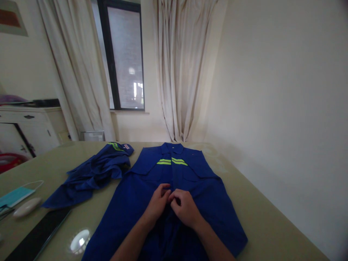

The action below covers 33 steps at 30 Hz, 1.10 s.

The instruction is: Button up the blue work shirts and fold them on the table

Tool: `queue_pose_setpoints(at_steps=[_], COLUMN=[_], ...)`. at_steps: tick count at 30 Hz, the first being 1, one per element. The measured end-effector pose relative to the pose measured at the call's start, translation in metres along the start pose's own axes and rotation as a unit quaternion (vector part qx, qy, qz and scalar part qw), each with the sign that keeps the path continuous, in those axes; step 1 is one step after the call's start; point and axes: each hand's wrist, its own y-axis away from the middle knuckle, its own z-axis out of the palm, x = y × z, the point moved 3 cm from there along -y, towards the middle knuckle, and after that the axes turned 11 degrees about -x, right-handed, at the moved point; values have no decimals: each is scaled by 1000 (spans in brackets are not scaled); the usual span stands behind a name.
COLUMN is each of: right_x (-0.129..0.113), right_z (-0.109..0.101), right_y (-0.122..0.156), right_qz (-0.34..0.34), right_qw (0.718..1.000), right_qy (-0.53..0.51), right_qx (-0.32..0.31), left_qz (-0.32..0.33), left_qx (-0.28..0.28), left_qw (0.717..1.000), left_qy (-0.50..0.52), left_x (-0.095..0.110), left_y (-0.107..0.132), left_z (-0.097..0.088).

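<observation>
A blue work jacket (209, 195) lies front up on the table, its collar at the far end and yellow-green reflective strips across the chest. Both hands are at its middle, over the front opening below the strips. My left hand (159, 201) is closed, thumb and fingers drawn together at the edge of the opening. Close beside it, my right hand (186, 206) pinches at the same opening with curled fingers. The small bit of cloth or fastener between the fingertips is hidden. My forearms cover part of the lower jacket.
A crumpled blue garment (95, 170) with a reflective strip lies left of the jacket. Nearer on the left are a light-blue face mask (16, 195), a pale computer mouse (27, 207) and a dark flat device (38, 233). A wall (285, 108) borders the table's right side.
</observation>
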Motion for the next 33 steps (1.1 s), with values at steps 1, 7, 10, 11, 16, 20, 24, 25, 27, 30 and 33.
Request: queue_pose_setpoints(at_steps=[1, 7, 10, 11, 16, 20, 24, 25, 27, 30, 33], right_x=[-1, 0, 3, 4, 6, 4, 1, 1, -1, -3, -5], right_z=[1, -2, -4, -4, -1, -2, -6, -6, -7, -7, -8], right_y=[0, 1, 1, 2, 5, 4, 3, 3, 4, 4, 4], right_qz=[-5, -12, 0, 5, 6, -19, -27, -28, -35, -52, -65], right_qw=[1000, 1000, 997, 996, 973, 964, 966, 967, 968, 965, 961], right_qy=[-1, 24, 71, 93, 230, 264, 255, 252, 250, 258, 269], right_qx=[-1, 1, 3, 1, -24, -14, -12, -11, -11, -12, -4], left_qz=[-9, -33, -41, -41, -33, -20, 6, 13, 22, 28, 27], left_qx=[2, 13, 2, -2, -18, -16, 9, 14, 20, 20, 25], left_qw=[1000, 998, 998, 999, 999, 1000, 999, 999, 998, 999, 999], left_qy=[16, 44, 38, 33, 0, -11, -35, -44, -54, -35, -15], left_x=[-1, -1, 2, 4, 11, 14, 19, 21, 24, 28, 30], left_y=[-1, -8, -5, -4, -2, -1, 5, 6, 8, 9, 9], left_z=[0, -11, -16, -16, -12, -9, -9, -9, -8, -5, -4])
